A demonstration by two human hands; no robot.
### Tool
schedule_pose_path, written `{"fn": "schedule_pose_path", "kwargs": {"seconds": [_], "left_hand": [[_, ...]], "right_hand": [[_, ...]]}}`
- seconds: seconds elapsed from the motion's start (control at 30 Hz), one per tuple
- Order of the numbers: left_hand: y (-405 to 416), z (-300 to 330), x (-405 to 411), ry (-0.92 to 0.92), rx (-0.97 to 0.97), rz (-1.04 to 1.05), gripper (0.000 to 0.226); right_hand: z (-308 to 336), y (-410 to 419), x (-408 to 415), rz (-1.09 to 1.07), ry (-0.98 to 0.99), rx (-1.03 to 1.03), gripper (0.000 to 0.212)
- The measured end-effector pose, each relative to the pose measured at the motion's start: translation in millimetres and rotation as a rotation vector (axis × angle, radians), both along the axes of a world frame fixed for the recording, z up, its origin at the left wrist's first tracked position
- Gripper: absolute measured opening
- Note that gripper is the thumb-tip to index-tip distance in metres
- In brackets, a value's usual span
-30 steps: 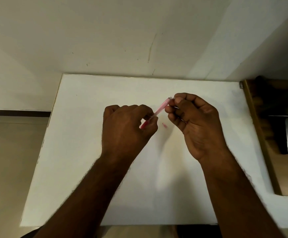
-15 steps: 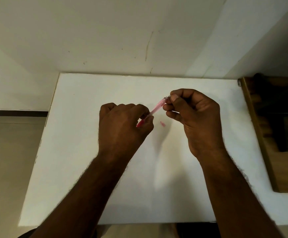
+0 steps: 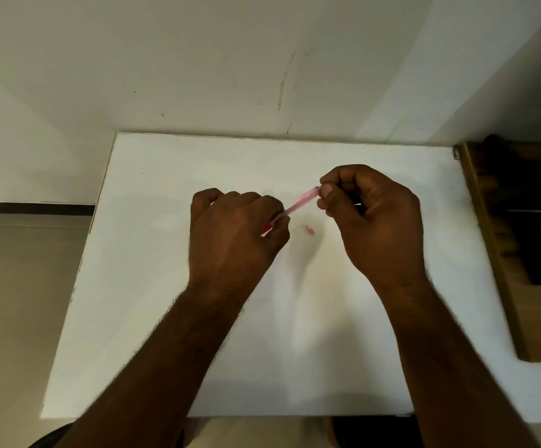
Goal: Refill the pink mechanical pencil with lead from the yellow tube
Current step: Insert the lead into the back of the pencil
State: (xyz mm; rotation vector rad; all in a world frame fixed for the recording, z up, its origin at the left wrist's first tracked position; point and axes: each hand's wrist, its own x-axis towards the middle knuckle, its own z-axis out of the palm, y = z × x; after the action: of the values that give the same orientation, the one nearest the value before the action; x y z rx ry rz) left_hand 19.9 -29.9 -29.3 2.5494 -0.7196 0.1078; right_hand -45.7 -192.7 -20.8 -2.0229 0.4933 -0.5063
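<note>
**Both hands on the pink pencil, above the white table**

From my remote seat I see the left hand (image 3: pixel 233 234) curled round the lower part of the pink mechanical pencil (image 3: pixel 295 206), fingers folded in and thumb closed against the barrel, so that only a dark pink end shows at the knuckles. The pencil slants up and to the right, lifted off the table, and its upper end reaches the right hand (image 3: pixel 372 218). There the right thumb and forefinger are pressed together at the very tip of the barrel, pinching either the pencil's end or something very thin held against it; I cannot tell which, as the spot is too small to read. The other right fingers are curled into the palm.

On the white table (image 3: pixel 165 286), between the two hands and just below the pencil, lies a small pink piece (image 3: pixel 309 228), apart from both hands. I cannot pick out the yellow tube anywhere in my view; it may be hidden inside a hand, but I cannot say.

At the right edge a wooden cabinet (image 3: pixel 501 286) stands against the table, with dark shapes inside it. A pale wall (image 3: pixel 198 59) rises behind the table.
</note>
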Motion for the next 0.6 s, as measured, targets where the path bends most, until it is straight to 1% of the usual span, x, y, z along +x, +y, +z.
{"fn": "schedule_pose_path", "kwargs": {"seconds": [0.07, 0.13, 0.17, 0.23, 0.27, 0.3, 0.4, 0.47, 0.53, 0.6], "left_hand": [[0, -1, 0, -0.009, 0.019, -0.003, 0.02], [0, -2, 0, -0.009, 0.015, -0.004, 0.019], [0, -2, 0, -0.006, 0.001, -0.001, 0.019], [0, -2, 1, 0.01, -0.044, 0.014, 0.018], [0, -2, 1, 0.019, -0.069, 0.026, 0.017], [-1, -2, 1, 0.027, -0.09, 0.039, 0.017], [-1, -3, 0, 0.048, -0.112, 0.054, 0.018], [0, -4, 0, 0.048, -0.122, 0.053, 0.019], [0, -4, -1, 0.051, -0.134, 0.052, 0.019], [0, -4, -1, 0.058, -0.14, 0.051, 0.019]], "right_hand": [[0, -2, -2, 0.034, 0.011, -0.106, 0.011], [0, -3, -2, 0.046, 0.011, -0.15, 0.013], [-2, -3, -2, 0.031, 0.003, -0.121, 0.014], [-4, -2, -1, -0.035, 0.002, 0.033, 0.017], [-6, -1, 0, -0.073, 0.026, 0.069, 0.019], [-8, 0, 1, -0.097, 0.078, 0.045, 0.02], [-20, 7, 1, -0.03, 0.338, -0.219, 0.018], [-28, 15, 1, 0.037, 0.469, -0.336, 0.023], [-33, 22, 2, 0.043, 0.531, -0.429, 0.023], [-33, 23, 2, 0.017, 0.553, -0.454, 0.02]]}}
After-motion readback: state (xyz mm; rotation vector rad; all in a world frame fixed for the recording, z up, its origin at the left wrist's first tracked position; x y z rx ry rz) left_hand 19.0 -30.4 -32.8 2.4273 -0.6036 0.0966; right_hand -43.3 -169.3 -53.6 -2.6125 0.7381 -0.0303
